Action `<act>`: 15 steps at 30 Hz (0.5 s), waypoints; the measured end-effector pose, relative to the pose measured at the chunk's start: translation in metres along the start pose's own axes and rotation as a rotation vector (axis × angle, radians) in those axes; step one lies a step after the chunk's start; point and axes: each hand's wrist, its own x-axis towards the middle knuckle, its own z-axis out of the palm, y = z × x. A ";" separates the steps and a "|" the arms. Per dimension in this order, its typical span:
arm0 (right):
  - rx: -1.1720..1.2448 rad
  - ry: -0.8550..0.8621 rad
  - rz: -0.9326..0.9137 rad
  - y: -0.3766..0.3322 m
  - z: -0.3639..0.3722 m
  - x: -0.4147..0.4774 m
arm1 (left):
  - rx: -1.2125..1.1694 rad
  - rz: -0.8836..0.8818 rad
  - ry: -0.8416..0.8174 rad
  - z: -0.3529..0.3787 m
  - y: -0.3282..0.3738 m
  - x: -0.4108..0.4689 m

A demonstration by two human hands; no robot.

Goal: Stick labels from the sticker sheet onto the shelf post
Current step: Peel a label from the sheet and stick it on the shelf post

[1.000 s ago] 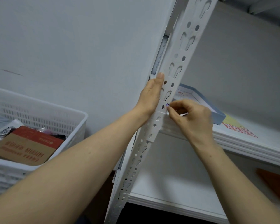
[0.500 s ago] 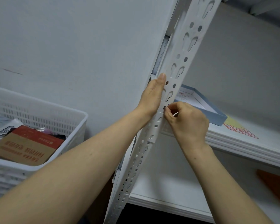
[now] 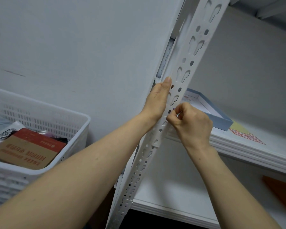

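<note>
Soft even light; wide-angle bending, edges slightly blurred.

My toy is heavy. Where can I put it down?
Lower shelf: bare between the shelf post and the orange thing. Upper shelf: bare right of the red-grid paper. Crowded: the basket, and the post at the left hand and right hand.

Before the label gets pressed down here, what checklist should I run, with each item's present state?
1. Post steadied: left hand lies flat along the edge of the shelf post: ok.
2. Label held: right hand pinches a small purple-marked label at the post's face: ok.
3. Label touching the post: the grip hides it: cannot tell.
4. Label straight: too small to judge: cannot tell.
5. Sticker sheet within reach: not plainly in view: cannot tell.
</note>
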 end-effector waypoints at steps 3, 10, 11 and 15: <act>0.058 0.071 -0.001 0.002 -0.001 -0.002 | -0.007 0.005 -0.001 0.000 -0.001 0.002; 0.088 0.028 -0.005 0.006 -0.010 -0.008 | -0.010 0.028 0.001 0.000 -0.001 0.001; 0.082 0.034 -0.028 0.005 -0.009 -0.009 | -0.008 0.029 0.001 0.000 0.000 0.001; 0.004 0.068 -0.141 0.005 -0.005 -0.009 | -0.012 0.014 0.001 0.001 0.000 0.001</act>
